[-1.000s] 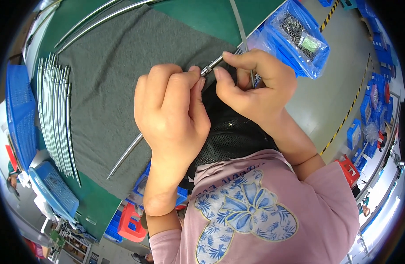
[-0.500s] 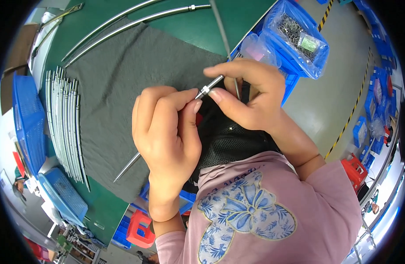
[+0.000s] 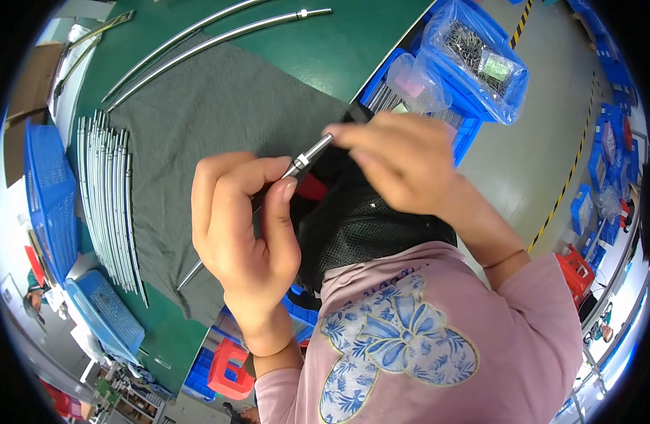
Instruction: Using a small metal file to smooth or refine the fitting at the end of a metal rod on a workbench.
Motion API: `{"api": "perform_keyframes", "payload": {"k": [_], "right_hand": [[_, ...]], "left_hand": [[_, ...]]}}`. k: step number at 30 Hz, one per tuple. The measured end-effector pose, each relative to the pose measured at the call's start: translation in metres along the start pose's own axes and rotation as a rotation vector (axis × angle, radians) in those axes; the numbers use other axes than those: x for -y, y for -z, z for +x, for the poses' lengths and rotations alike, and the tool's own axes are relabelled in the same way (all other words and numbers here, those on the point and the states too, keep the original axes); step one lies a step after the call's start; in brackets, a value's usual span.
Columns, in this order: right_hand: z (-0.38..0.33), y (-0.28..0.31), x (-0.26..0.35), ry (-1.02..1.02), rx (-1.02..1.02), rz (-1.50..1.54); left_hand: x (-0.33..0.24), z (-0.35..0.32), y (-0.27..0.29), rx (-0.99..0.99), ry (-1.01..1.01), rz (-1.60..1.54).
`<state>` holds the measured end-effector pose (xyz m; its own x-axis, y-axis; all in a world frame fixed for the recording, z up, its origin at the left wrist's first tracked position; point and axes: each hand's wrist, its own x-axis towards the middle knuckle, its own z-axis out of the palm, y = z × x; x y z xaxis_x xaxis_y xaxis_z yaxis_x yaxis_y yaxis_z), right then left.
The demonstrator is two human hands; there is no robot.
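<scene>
My left hand (image 3: 243,219) is closed around a slim shiny metal rod (image 3: 190,274), pinching it just below a pale collar near its upper end. Slanting down to the left, the rod's lower part shows past my wrist over the grey cloth (image 3: 219,99). My right hand (image 3: 402,162) is smeared by motion, its index fingertip at the rod's upper tip. Whether these fingers grip anything is unclear. A dark blurred shape (image 3: 356,112) shows just beyond them. Several similar metal rods (image 3: 107,205) lie side by side at the left.
Two long metal rods (image 3: 250,27) lie across the far side of the green table (image 3: 318,53). Blue baskets (image 3: 102,311) stand at the left edge. At the far right, a blue bin (image 3: 512,92) holds bagged small metal parts, beside a blue tray (image 3: 470,134). A red stool (image 3: 229,367) stands below.
My left hand and its rod have shifted left and slightly down. My right hand has swung, leaving the collar area for the tip. The long thin bar near it no longer shows.
</scene>
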<state>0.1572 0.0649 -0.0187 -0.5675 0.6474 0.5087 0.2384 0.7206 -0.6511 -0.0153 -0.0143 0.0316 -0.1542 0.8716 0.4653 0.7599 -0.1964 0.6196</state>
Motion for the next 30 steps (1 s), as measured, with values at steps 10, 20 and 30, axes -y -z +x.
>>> {"api": "perform_keyframes", "payload": {"k": [10,20,30], "right_hand": [[-0.016,0.002,0.001,-0.288,-0.155,0.294],[-0.026,-0.008,0.008,-0.097,0.038,0.138],[-0.025,-0.013,0.011,0.048,-0.017,-0.068]], "left_hand": [[0.017,-0.004,-0.027,0.018,-0.021,0.137],[0.018,-0.004,-0.029,-0.018,-0.012,0.092],[0.019,-0.004,-0.027,-0.017,-0.039,0.087]]}}
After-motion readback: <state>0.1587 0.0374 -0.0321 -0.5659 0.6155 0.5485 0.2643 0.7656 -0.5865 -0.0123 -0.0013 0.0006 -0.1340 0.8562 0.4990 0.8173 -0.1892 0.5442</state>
